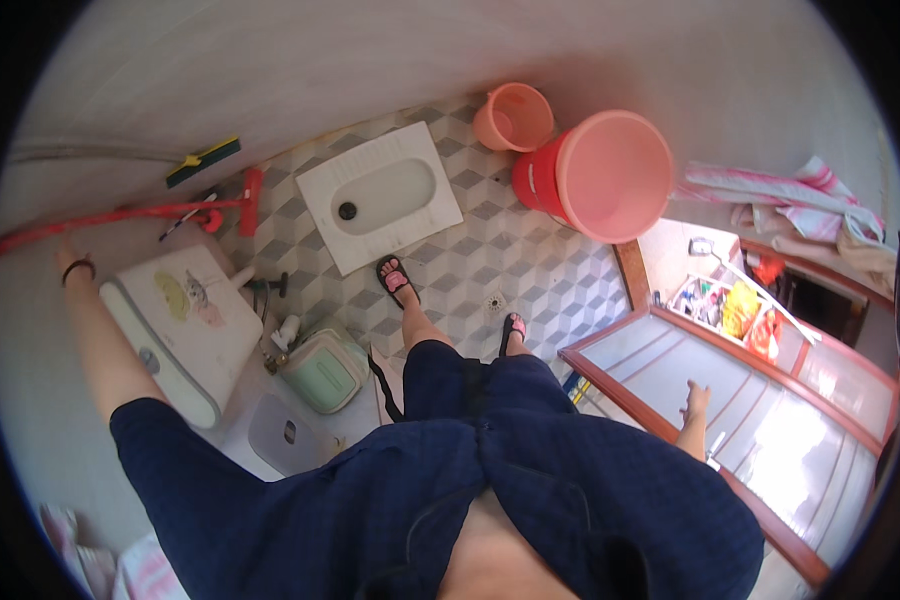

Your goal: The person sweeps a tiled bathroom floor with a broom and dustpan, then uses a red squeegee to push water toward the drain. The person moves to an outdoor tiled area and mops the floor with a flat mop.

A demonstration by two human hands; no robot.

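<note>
My left arm stretches out to the left, with a dark bracelet at the wrist. My left hand (68, 256) is at the red long handle (112, 218) of a floor squeegee or mop leaning along the wall; the fingers are too blurred to tell whether they grip it. Just below that hand is a white box-shaped appliance (195, 307) with cartoon stickers. On the other side, my right hand (694, 405) is empty with its fingers apart. It is in front of a red-framed glass door (667, 360), near the white door handle (715, 450).
A squat toilet (386, 196) is set in the patterned tile floor (487, 247). Two pink buckets (613, 176) (513, 117) stand by the far wall. A green-lidded bin (324, 373) is left of my legs. A green-bristled broom (204, 161) leans left; towels (787, 195) hang right.
</note>
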